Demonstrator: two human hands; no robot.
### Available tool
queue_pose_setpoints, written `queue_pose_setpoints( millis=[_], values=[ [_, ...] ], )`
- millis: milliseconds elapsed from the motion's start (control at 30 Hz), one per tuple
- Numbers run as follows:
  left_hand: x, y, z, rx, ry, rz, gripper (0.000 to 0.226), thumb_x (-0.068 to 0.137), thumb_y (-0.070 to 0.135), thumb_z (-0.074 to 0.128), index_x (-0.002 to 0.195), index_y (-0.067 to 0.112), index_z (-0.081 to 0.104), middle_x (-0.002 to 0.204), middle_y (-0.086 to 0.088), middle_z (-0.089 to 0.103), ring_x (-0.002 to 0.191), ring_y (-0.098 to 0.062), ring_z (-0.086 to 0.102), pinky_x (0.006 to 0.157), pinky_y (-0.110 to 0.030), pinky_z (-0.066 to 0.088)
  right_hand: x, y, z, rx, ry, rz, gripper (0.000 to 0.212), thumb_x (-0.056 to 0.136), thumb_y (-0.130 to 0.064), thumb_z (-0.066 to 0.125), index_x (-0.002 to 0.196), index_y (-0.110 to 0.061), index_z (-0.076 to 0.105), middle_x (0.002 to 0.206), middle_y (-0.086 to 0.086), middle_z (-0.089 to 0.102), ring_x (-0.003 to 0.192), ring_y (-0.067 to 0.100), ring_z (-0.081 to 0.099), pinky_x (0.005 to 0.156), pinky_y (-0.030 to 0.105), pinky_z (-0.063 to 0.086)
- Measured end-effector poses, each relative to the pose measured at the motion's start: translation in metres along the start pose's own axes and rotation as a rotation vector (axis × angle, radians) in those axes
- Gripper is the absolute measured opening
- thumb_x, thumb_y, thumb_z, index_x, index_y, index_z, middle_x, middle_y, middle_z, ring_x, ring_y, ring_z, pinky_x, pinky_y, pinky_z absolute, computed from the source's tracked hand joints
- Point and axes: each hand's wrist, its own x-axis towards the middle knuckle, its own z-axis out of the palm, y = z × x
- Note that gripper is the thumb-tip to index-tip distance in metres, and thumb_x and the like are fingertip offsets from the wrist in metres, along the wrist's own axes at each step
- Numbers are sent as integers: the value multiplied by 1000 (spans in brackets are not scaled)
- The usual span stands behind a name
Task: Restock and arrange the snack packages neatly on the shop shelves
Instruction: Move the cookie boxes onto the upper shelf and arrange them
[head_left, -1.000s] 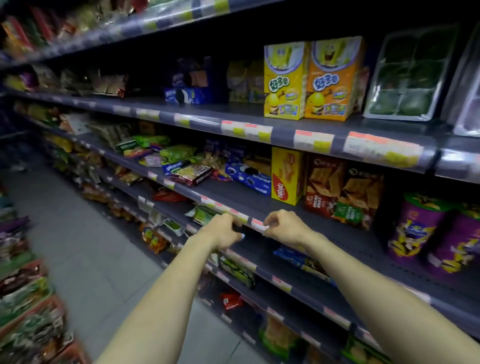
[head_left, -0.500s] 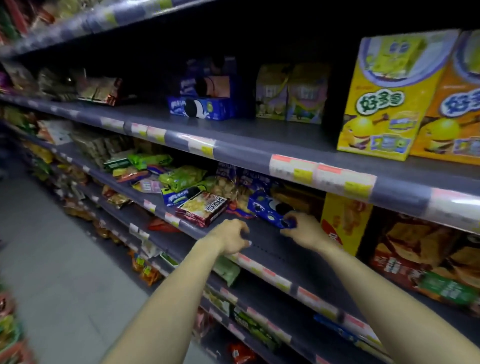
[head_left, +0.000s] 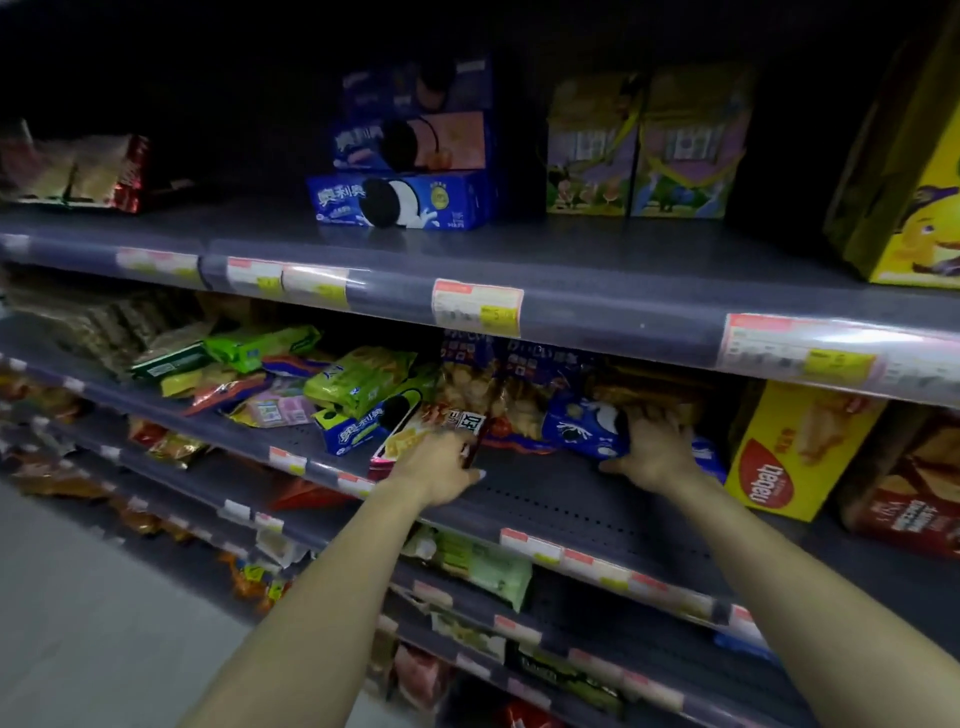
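Head view: the middle shelf (head_left: 545, 499), a dark perforated metal board crossing the centre of the frame, carries a loose heap of snack packages. The left hand (head_left: 439, 470), at centre frame, rests on a cracker packet with dark lettering (head_left: 415, 436) at the shelf's front edge, its fingers curled over the packet's near end. The right hand (head_left: 652, 449), right of centre, has its fingers wrapped round the end of a blue cookie packet (head_left: 582, 423), which lies on its side on the shelf. Between the two hands, further back, stand clear bags of pale biscuits with blue tops (head_left: 483, 384). Left of them lie green wafer packs (head_left: 358, 379) and a blue Oreo pack (head_left: 358, 428), tilted and overlapping. At the right edge a yellow wafer box (head_left: 784, 457) stands upright. On the upper shelf (head_left: 571, 260), in the top half of the frame, stacked blue Oreo boxes (head_left: 405, 200) sit left of two cartoon gift boxes (head_left: 644, 150). Price tags (head_left: 478, 306) line the shelf edges. A grey floor (head_left: 104, 623) fills the lower left.
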Motion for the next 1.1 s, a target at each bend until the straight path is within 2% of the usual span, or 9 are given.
queue_pose_setpoints(
  millis=[67,167,333,433,500,633,833,1000,1100],
  values=[
    [5,-14,-4,33,63,51,53,89,35,62,138,18,48,128,-12,59,116,-30,55,91,-31,45,0,-9,1,-21,3,17,79,72,-43,76,138,-17,41,142,11,37,131,32,31,104,40,28],
    [12,-35,-8,84,87,69,56,87,38,62,138,21,47,138,-13,47,123,-33,47,97,-40,45,-3,-26,6,-56,-19,43,70,73,-42,77,132,-16,50,139,13,39,128,33,35,103,40,30],
    [23,-60,-11,127,-43,-29,82,80,63,60,148,30,29,149,-12,27,135,-39,28,109,-51,32,-15,-50,15,9,23,19,73,71,-40,79,135,-23,48,137,11,42,125,33,41,102,39,33],
    [31,-67,-8,69,-130,-57,94,73,71,60,150,36,19,158,-6,10,142,-41,14,113,-56,25,-20,-63,16,59,50,14,77,71,-41,79,138,-25,45,136,11,41,126,33,40,103,39,33],
    [35,-69,-8,13,-173,-90,102,70,73,62,151,34,14,160,-8,2,144,-41,11,114,-54,24,-23,-69,14,84,67,14,78,70,-42,79,138,-24,45,136,11,44,125,34,41,102,38,35],
    [37,-69,-10,-29,-172,-118,114,66,73,67,152,24,10,157,-16,12,139,-40,28,111,-48,31,-30,-75,9,122,96,32,79,69,-44,80,137,-22,46,134,10,52,122,33,45,98,39,41],
    [35,-77,-4,-112,-55,-73,112,60,71,73,147,22,22,144,-15,32,128,-37,42,103,-51,40,-35,-82,2,87,73,97,78,67,-55,77,133,-24,47,128,6,59,117,30,51,89,37,43],
    [30,-82,-6,-216,5,28,96,71,59,73,147,20,27,142,-14,41,125,-33,47,100,-44,44,-35,-91,5,100,62,106,78,65,-59,76,130,-23,49,127,7,59,117,29,50,91,39,45],
    [29,-87,-20,-228,138,20,75,81,55,65,141,18,38,134,-10,54,117,-31,55,88,-40,48,-36,-93,6,82,56,102,79,66,-59,76,130,-23,49,127,8,58,119,30,48,94,41,44]
  ],
)
